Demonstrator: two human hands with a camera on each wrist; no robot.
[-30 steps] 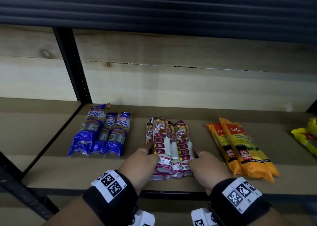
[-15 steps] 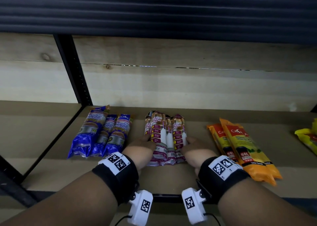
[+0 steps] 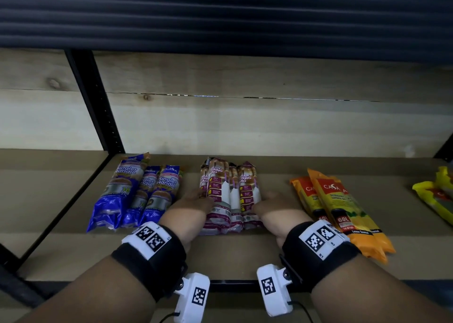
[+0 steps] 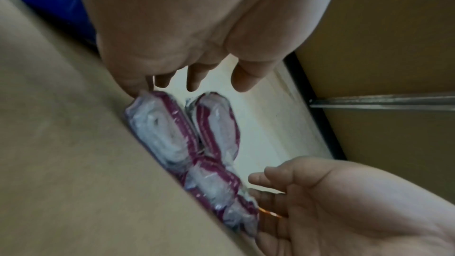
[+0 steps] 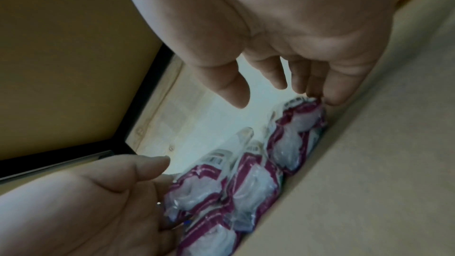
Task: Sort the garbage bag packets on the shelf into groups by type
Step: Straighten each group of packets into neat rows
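Four colour groups lie along the wooden shelf (image 3: 245,256): the blue packets (image 3: 132,195) at the left, the maroon draw-string packets (image 3: 228,195) in the middle, the orange packets (image 3: 340,212) to their right, and yellow packets (image 3: 436,195) at the far edge. The maroon bundle sits well apart from its neighbours, one packet riding on top of the others.

The step looks like squaring that bundle up. To do it well, I'd press evenly from both sides, low against the board, so the top packet doesn't roll off, and keep the gaps to blue and orange.

The left hand (image 3: 188,212) flanks the bundle's left side and the right hand (image 3: 277,212) its right, palms facing inward, fingers loosely extended and spread, gripping nothing, little fingers (image 4: 133,89) touching the outer packets.
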